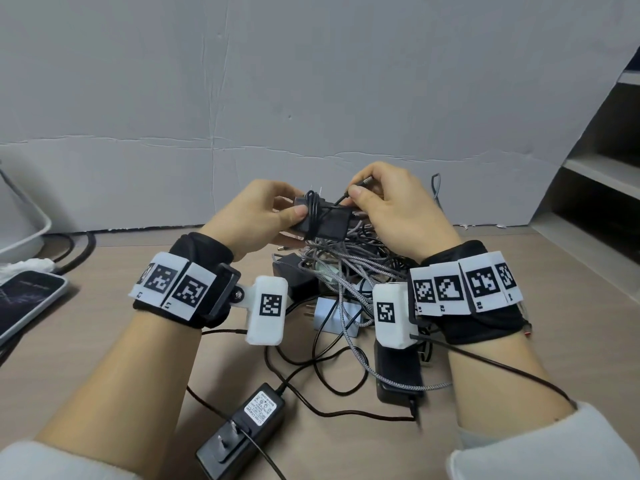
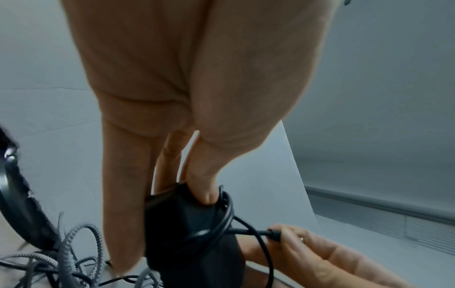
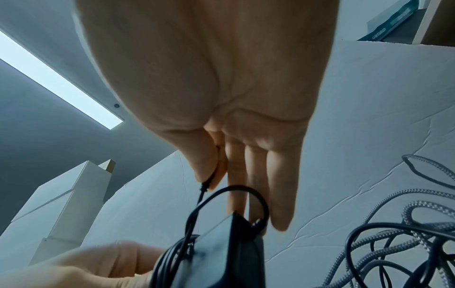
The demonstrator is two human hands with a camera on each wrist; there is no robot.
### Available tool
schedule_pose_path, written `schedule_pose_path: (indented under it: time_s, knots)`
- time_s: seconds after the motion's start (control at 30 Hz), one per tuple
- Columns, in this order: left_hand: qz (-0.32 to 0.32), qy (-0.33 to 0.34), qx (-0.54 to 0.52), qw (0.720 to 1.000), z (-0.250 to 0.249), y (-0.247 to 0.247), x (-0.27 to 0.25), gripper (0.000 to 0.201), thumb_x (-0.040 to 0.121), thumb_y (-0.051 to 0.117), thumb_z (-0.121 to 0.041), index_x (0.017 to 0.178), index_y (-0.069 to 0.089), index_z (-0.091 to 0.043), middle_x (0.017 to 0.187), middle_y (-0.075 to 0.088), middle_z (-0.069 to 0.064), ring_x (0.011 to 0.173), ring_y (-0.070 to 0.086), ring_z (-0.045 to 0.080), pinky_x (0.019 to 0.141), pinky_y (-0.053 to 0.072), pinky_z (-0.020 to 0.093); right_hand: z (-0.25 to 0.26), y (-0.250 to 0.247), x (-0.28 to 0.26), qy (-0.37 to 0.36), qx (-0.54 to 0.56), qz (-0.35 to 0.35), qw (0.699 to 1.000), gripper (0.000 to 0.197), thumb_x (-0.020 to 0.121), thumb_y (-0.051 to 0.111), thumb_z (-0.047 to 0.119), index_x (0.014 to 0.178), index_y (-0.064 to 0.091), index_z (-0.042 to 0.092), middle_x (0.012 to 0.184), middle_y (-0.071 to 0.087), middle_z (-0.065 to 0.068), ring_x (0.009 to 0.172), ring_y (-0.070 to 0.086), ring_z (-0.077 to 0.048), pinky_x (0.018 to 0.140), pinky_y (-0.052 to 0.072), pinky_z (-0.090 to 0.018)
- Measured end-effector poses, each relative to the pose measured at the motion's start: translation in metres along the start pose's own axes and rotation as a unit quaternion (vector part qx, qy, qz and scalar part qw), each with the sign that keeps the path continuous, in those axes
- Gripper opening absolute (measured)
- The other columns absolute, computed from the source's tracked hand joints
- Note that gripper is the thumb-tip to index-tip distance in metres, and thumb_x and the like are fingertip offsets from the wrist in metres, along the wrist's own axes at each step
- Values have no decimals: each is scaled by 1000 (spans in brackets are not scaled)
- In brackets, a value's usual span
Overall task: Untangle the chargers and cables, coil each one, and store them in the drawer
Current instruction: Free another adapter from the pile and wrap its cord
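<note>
My left hand (image 1: 273, 211) grips a black charger brick (image 1: 325, 221) above the table, its own thin black cable wound around it (image 1: 313, 211). In the left wrist view the thumb presses the black charger brick (image 2: 187, 224) beside the wraps. My right hand (image 1: 377, 199) pinches the cable's plug end (image 1: 348, 195) between thumb and forefinger, just right of the brick. The plug end (image 2: 274, 233) shows in the left wrist view too, and the right wrist view has the cable loop (image 3: 231, 196) arcing over the brick (image 3: 221, 253). Below lies a tangled pile (image 1: 346, 271) of grey braided and black cables.
On the wooden table (image 1: 138, 358) lie a black labelled adapter (image 1: 249, 424) near the front, another black adapter (image 1: 398, 372) at right, a pale blue plug (image 1: 332, 313) in the pile. A phone (image 1: 24, 303) and a white tub (image 1: 20, 230) sit left; shelves (image 1: 588, 202) stand right.
</note>
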State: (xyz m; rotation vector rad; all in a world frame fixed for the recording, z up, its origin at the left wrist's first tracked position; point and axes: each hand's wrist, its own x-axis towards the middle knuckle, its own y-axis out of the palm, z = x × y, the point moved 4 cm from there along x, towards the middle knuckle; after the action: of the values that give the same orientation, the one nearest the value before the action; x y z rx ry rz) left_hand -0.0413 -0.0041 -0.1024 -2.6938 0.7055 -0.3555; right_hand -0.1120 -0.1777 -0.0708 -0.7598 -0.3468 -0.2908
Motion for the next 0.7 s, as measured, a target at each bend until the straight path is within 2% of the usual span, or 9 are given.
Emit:
schedule_pose_path:
  time_s: [0.07,0.13,0.23,0.3,0.37,0.47,0.53,0.6,0.7]
  knots:
    - [11,6,21,1000,-1,1,-1,18,101,55,-3,117,61,3,106,65,22,82,73,27,73,63,31,5,0,-1,-18,-11,-2,1000,7,101,54,19,98,60,21,94,73,5,94,68,-15,91,52,-44]
    - [37,18,50,998,-3,4,-1,17,99,58,-3,116,63,-4,102,64,15,84,74,29,82,62,40,9,2,-3,-33,-9,0,999,7,101,54,19,100,61,18,94,71,3,90,67,-14,88,52,-40]
    - [77,49,104,990,-9,12,-3,25,98,62,-8,123,62,-9,105,62,24,87,74,31,87,60,44,11,5,-4,-36,-13,0,999,7,102,55,22,102,60,18,91,64,8,83,61,-11,77,49,-29]
    - [93,66,131,985,-14,15,-5,31,98,62,-10,130,60,-11,111,60,30,87,73,30,81,61,31,10,7,-4,-32,-1,1,999,7,102,56,24,102,60,17,93,60,6,83,61,-13,81,52,-33]
    - [97,85,148,981,-19,17,-6,34,98,62,-13,132,59,-13,109,63,27,85,74,25,79,60,28,7,8,-2,-13,26,-1,1000,11,101,57,26,99,61,16,89,62,6,85,64,-19,87,54,-45]
    - [84,120,170,975,-24,16,-8,38,96,67,-17,134,61,-18,100,69,4,86,71,15,87,57,34,0,7,0,21,53,-14,998,19,100,57,30,94,64,13,86,66,2,85,64,-24,90,53,-49]
    - [52,160,172,971,-28,14,-8,40,92,72,-16,131,66,-23,91,62,-13,89,64,8,90,51,25,-4,5,2,51,88,-28,994,22,99,56,32,87,62,15,79,63,1,78,60,-23,89,52,-50]
    - [36,186,146,971,-32,12,-8,42,89,75,-14,129,68,-25,92,59,-14,92,61,4,92,47,20,-6,3,3,80,123,-27,989,20,96,57,34,84,58,19,77,61,0,75,57,-18,86,52,-48]
    - [43,210,95,972,-31,9,-8,42,86,76,-7,125,71,-21,102,66,-6,102,65,11,98,49,24,-8,1,1,123,172,-4,977,24,82,60,43,89,60,20,88,63,-2,85,63,-23,84,54,-51]
